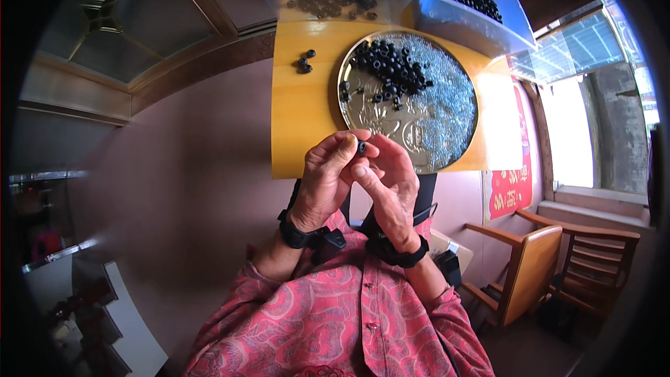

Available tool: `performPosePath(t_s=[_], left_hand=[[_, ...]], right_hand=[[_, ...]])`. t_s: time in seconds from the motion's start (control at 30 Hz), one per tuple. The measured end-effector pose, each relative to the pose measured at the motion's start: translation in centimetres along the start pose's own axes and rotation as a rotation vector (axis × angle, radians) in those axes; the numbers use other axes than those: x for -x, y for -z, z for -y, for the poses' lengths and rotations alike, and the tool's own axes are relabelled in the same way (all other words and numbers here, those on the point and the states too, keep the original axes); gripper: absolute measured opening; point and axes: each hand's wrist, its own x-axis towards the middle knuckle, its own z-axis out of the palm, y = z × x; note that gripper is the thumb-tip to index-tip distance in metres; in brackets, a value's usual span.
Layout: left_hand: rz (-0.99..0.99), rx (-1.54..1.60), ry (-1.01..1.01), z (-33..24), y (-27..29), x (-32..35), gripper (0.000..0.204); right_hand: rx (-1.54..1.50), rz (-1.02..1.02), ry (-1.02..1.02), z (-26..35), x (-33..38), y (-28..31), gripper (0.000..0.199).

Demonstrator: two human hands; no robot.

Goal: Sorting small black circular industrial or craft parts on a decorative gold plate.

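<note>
Near the front edge of the yellow table, my left hand [319, 176] pinches a small black ring-shaped piece [361, 146] with a hole through it. My right hand [395, 195] is right beside it, fingers curled and thumb bent inward; whatever it may hold is too small to make out. Just beyond both hands lies a round metal tray [364, 113] with a raised pattern. A heap of similar black pieces [394, 70] covers its upper middle. Tiny glittering clear-blue bits [447, 108] spread over its right side.
Several loose black pieces [305, 65] lie left of the tray on the yellow tabletop [300, 119]. Behind stand a clear plastic bin [398, 0] and a bluish bin [481, 35], both holding black pieces. Wooden chairs [530, 265] stand at the right.
</note>
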Motion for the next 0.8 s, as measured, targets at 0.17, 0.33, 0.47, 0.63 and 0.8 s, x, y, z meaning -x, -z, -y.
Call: performPosePath(t_s=[0.17, 0.33, 0.47, 0.63, 0.8], left_hand=[[-0.179, -0.148, 0.019, -3.2, -0.7, -2.2, 0.028], [-0.166, -0.255, -0.152, -8.6, -2.9, -8.1, 0.035], [-0.066, -0.219, -0.315, -12.9, -3.9, -14.7, 0.029], [-0.041, -0.192, -0.394, -14.4, -3.6, -19.0, 0.024], [-0.016, -0.348, -0.358, -12.1, -1.1, -17.2, 0.020]], right_hand=[[-0.015, -0.034, 0.011, -0.4, 0.1, 1.1, 0.040], [-0.004, -0.051, 0.002, -1.1, 0.4, 1.8, 0.032], [-0.041, -0.043, -0.004, -1.0, 1.0, 1.6, 0.029], [-0.008, -0.095, 0.067, -0.9, 0.8, 2.1, 0.032], [-0.002, -0.099, 0.053, -1.4, 0.7, 3.2, 0.030]])
